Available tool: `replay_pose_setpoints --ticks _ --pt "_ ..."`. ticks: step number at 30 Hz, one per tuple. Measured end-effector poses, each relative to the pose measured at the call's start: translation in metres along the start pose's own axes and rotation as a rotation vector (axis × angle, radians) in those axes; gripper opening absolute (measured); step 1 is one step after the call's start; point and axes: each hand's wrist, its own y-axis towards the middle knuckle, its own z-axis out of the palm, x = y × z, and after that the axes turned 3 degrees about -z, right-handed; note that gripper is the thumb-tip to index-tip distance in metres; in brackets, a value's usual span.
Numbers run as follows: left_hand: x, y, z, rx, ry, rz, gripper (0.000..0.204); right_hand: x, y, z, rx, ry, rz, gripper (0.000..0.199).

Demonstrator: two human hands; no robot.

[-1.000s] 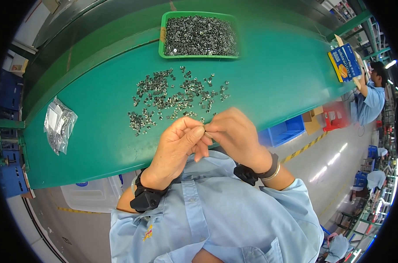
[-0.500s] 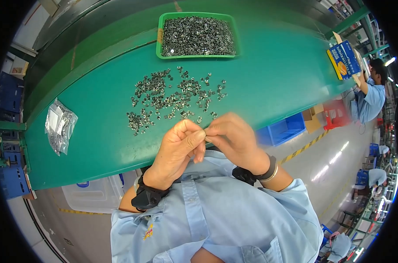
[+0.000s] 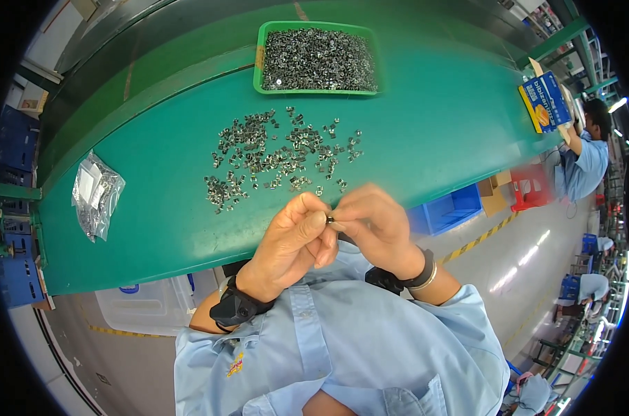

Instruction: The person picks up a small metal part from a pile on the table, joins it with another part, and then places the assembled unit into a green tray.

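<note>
Well in front of the green tray [image 3: 318, 92], the left hand [image 3: 290, 236] and right hand [image 3: 377, 227] pinch a tiny dark part [image 3: 330, 220]; a slackened pinch could drop it.

The counter [image 3: 155, 236] looks smooth, with a soft sheen; the small pieces [image 3: 283, 161] on it shine like metal. The tray [image 3: 314, 92] at twelve o'clock is plastic, the bag [image 3: 98, 197] at nine glossy crinkled film, the shirt [image 3: 397, 333] at six matt cloth.

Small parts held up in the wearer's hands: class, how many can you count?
1 visible: a small dark part, where the left hand and right hand meet. Others may be hidden inside either hand.
</note>
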Motion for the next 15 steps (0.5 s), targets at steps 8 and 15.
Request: replay_pose_setpoints --ticks 8,15 --pt "-0.01 -0.002 0.0 0.003 0.109 -0.014 0.016 -0.003 0.0 0.001 0.016 0.007 -0.027 0.014" --pt "-0.011 -0.002 0.006 -0.098 0.145 -0.034 0.017 -0.011 -0.001 0.004 -0.019 0.048 0.033 0.013"
